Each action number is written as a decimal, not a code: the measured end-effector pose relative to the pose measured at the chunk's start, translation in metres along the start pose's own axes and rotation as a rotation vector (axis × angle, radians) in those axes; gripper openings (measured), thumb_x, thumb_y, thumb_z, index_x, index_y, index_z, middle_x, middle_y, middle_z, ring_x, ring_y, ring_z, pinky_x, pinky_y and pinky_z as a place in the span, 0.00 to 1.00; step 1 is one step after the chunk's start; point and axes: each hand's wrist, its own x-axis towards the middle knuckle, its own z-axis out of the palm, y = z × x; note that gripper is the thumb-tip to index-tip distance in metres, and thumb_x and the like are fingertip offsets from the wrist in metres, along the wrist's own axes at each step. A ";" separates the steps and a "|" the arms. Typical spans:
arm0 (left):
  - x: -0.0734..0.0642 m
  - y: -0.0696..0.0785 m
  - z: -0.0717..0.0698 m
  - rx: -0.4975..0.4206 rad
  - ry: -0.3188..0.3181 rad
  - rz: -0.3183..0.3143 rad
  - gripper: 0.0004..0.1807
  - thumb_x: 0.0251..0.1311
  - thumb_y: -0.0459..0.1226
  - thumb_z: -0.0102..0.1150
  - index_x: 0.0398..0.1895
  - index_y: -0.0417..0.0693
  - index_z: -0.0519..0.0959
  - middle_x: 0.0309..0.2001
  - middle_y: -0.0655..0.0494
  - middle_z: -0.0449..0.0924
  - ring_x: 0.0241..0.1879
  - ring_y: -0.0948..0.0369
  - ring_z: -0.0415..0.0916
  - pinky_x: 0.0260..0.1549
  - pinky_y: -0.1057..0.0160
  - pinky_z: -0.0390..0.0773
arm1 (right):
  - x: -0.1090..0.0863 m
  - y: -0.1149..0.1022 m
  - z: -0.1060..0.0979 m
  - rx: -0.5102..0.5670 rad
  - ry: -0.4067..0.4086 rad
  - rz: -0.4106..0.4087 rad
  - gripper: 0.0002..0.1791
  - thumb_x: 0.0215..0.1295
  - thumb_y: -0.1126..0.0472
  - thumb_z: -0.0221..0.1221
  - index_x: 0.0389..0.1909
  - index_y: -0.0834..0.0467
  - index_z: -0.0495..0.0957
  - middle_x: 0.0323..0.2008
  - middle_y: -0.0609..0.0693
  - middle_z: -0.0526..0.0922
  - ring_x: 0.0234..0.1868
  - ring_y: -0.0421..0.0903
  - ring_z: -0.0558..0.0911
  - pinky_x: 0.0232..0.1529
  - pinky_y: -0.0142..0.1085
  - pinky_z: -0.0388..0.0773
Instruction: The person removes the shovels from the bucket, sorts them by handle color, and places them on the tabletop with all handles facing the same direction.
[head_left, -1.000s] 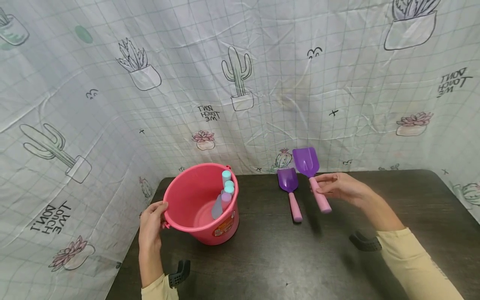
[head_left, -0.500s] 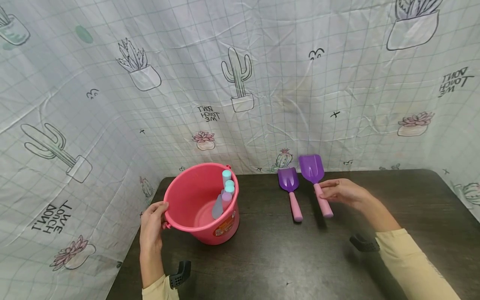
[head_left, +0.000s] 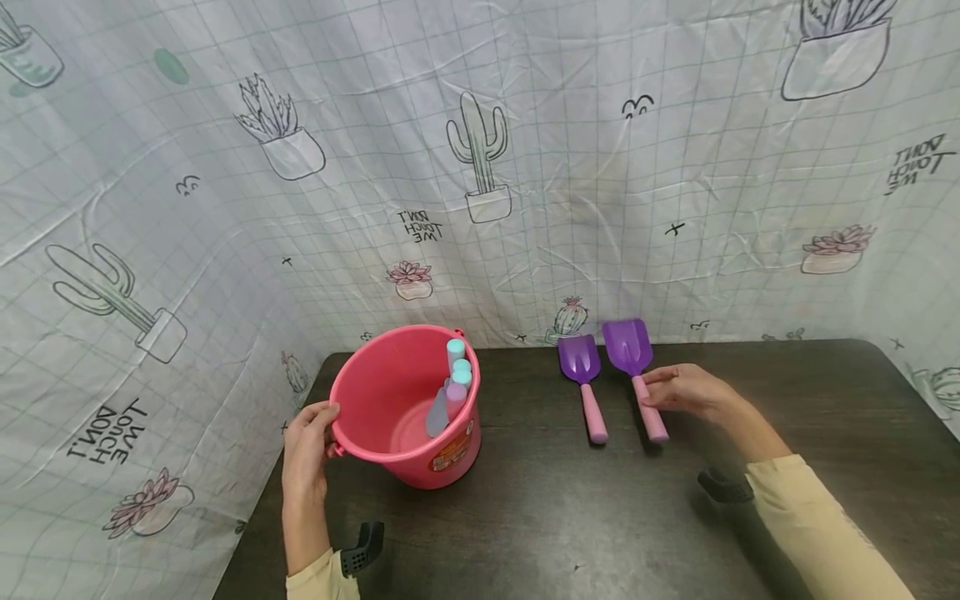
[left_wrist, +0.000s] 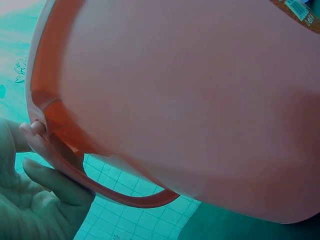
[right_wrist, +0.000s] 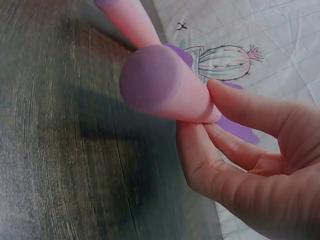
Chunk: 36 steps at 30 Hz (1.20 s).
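My left hand (head_left: 306, 437) grips the rim of a pink bucket (head_left: 442, 462) at its left side, close to where the handle (left_wrist: 127, 199) joins. In the left wrist view the thumb lies along that handle. Inside the bucket, several tools with light blue and purple handle ends (head_left: 455, 398) lean against the right wall. My right hand (head_left: 686, 389) pinches the pink handle of a purple toy shovel (head_left: 628, 346) between thumb and fingers, low over the table. A second purple shovel (head_left: 580, 358) with a pink handle lies just left of it, roughly parallel.
The dark wooden table (head_left: 525, 525) ends at a grey-white curtain (head_left: 555, 200) printed with cacti, which hangs behind and along the left. Both shovel blades point towards that curtain. A black wrist mount (head_left: 723, 485) sits by the right sleeve.
My right hand has lowered the shovel towards the table and a little right, beside the other shovel. My left hand keeps its hold on the bucket, which stays in place.
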 end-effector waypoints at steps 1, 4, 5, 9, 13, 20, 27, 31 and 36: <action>0.000 0.000 0.000 -0.002 0.000 0.003 0.17 0.68 0.40 0.51 0.51 0.36 0.70 0.19 0.61 0.72 0.15 0.68 0.63 0.15 0.71 0.65 | 0.000 0.000 0.000 -0.003 0.002 0.002 0.38 0.59 0.71 0.59 0.64 0.82 0.51 0.58 0.69 0.70 0.43 0.42 0.81 0.51 0.40 0.77; 0.000 0.000 0.001 -0.009 -0.001 0.011 0.16 0.68 0.39 0.51 0.51 0.36 0.70 0.19 0.61 0.72 0.15 0.68 0.63 0.15 0.71 0.65 | 0.000 0.000 0.001 -0.012 0.008 0.007 0.36 0.59 0.72 0.59 0.63 0.83 0.52 0.54 0.67 0.75 0.41 0.42 0.82 0.50 0.40 0.78; 0.000 0.000 0.001 -0.011 -0.002 0.013 0.16 0.68 0.39 0.51 0.51 0.36 0.70 0.19 0.61 0.72 0.15 0.68 0.63 0.15 0.71 0.65 | 0.001 0.001 0.001 -0.020 0.010 0.007 0.35 0.59 0.72 0.58 0.62 0.84 0.53 0.52 0.65 0.76 0.41 0.42 0.82 0.49 0.40 0.78; 0.000 -0.001 0.002 -0.015 -0.008 0.020 0.16 0.68 0.39 0.51 0.51 0.36 0.70 0.19 0.61 0.72 0.15 0.68 0.63 0.15 0.71 0.65 | 0.002 0.003 0.000 -0.061 0.016 0.008 0.31 0.60 0.73 0.57 0.59 0.85 0.56 0.45 0.59 0.81 0.39 0.41 0.82 0.48 0.41 0.79; 0.000 -0.001 0.002 -0.022 -0.012 0.019 0.16 0.68 0.39 0.51 0.50 0.36 0.70 0.19 0.60 0.72 0.15 0.68 0.63 0.15 0.71 0.65 | 0.003 0.004 0.001 -0.103 0.025 0.016 0.29 0.59 0.74 0.57 0.56 0.86 0.59 0.40 0.57 0.82 0.37 0.41 0.82 0.47 0.43 0.80; -0.001 0.000 0.002 -0.027 -0.011 0.021 0.16 0.68 0.40 0.52 0.50 0.36 0.69 0.20 0.60 0.72 0.15 0.68 0.64 0.15 0.71 0.65 | 0.006 -0.002 0.005 -0.190 0.064 0.002 0.23 0.54 0.75 0.58 0.49 0.85 0.67 0.37 0.58 0.80 0.35 0.42 0.81 0.43 0.43 0.81; -0.001 -0.001 0.001 -0.025 -0.011 0.017 0.16 0.68 0.40 0.52 0.51 0.36 0.69 0.21 0.58 0.73 0.16 0.67 0.64 0.15 0.71 0.65 | 0.007 -0.007 0.011 -0.200 0.090 0.024 0.20 0.50 0.77 0.58 0.45 0.84 0.71 0.36 0.58 0.80 0.31 0.43 0.81 0.37 0.39 0.82; -0.001 -0.001 0.001 -0.023 -0.007 0.014 0.15 0.68 0.40 0.52 0.50 0.37 0.69 0.21 0.58 0.73 0.16 0.67 0.64 0.16 0.71 0.66 | 0.008 -0.008 0.013 -0.224 0.081 0.016 0.17 0.49 0.77 0.58 0.40 0.84 0.72 0.31 0.55 0.80 0.30 0.44 0.82 0.36 0.41 0.83; -0.001 0.000 0.001 -0.009 -0.003 0.015 0.15 0.68 0.40 0.52 0.50 0.37 0.69 0.21 0.58 0.73 0.15 0.67 0.64 0.16 0.71 0.66 | 0.008 -0.011 0.016 -0.258 0.083 0.055 0.17 0.50 0.76 0.58 0.41 0.82 0.73 0.28 0.54 0.81 0.29 0.45 0.83 0.35 0.43 0.83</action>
